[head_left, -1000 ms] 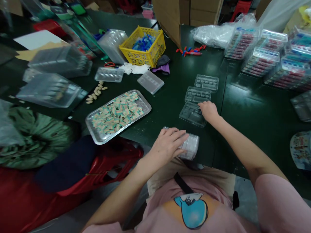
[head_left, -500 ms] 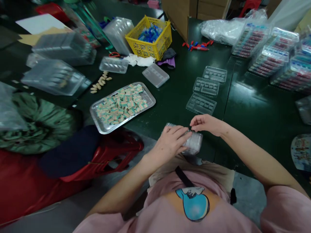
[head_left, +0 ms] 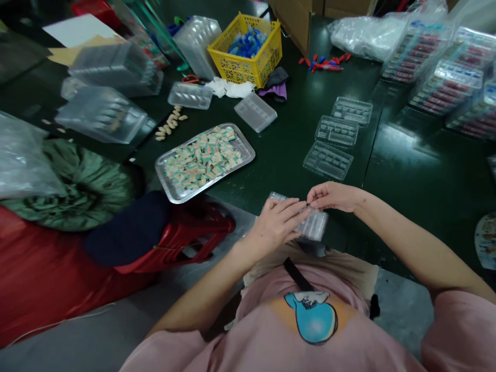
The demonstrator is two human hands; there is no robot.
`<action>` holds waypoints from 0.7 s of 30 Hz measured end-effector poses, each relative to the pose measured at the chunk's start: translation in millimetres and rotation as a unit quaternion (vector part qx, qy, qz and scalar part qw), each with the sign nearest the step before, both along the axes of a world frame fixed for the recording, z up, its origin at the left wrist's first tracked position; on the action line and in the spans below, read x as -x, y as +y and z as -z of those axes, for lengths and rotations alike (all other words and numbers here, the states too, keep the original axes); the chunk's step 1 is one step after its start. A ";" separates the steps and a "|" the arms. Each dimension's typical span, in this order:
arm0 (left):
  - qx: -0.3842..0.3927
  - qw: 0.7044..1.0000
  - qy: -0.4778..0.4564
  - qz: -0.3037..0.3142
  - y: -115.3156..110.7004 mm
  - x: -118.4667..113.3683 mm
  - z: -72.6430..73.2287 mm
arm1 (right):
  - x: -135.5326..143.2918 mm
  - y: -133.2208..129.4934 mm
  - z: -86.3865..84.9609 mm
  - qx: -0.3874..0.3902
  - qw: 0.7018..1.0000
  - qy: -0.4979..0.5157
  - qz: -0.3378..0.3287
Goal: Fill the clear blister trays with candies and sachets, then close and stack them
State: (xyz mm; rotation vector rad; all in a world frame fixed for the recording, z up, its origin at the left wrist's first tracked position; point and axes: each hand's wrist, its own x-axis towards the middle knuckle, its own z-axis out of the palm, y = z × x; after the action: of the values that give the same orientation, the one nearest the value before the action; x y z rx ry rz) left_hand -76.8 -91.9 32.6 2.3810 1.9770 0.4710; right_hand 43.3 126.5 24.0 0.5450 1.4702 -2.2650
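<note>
Left hand (head_left: 276, 223), fingers extended, lies across a stack of clear plastic trays (head_left: 316, 226). Right hand (head_left: 329, 197), fingertips bunched, at its edge; grip unclear.

A stack of clear plastic trays (head_left: 316, 224) under the left hand (head_left: 273, 223), with three single trays beyond.
The stack lies along a ten-to-four o'clock line, its middle covered by the left hand's fingers; the right hand's (head_left: 334, 196) bent fingertips meet its twelve o'clock edge, though whether they grip it cannot be told. Toward one o'clock from it, the near tray (head_left: 328, 160), middle tray (head_left: 337, 131) and far tray (head_left: 352, 110), transparent with moulded compartments, lie flat in a close row.
</note>
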 end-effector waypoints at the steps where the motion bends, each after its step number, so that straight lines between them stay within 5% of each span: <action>1: 0.002 1.000 -0.003 0.000 -0.5 0.0 0.2 | 0.3 -1.2 -0.1 0.000 1.000 0.000 0.002; 7: -0.007 1.000 -0.021 0.001 2.6 1.1 -0.6 | 1.7 -3.1 8.0 -0.037 0.996 0.007 0.086; 14: -0.001 0.999 -0.029 0.031 11.9 7.5 -12.9 | 7.4 39.1 39.0 -0.116 0.974 -0.045 0.189; 18: 0.027 0.999 -0.021 0.020 14.8 6.3 -15.1 | 5.3 50.6 51.1 -0.305 0.931 -0.048 0.194; 21: 0.021 1.000 -0.008 0.004 18.7 5.4 -13.2 | -2.0 37.4 50.4 -0.531 0.833 0.016 0.156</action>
State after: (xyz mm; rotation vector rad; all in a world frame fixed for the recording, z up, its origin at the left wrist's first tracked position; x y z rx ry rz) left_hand -82.2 -73.2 45.9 2.3515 1.9505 0.4419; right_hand 45.3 163.8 -26.4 1.0996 2.7683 -1.4117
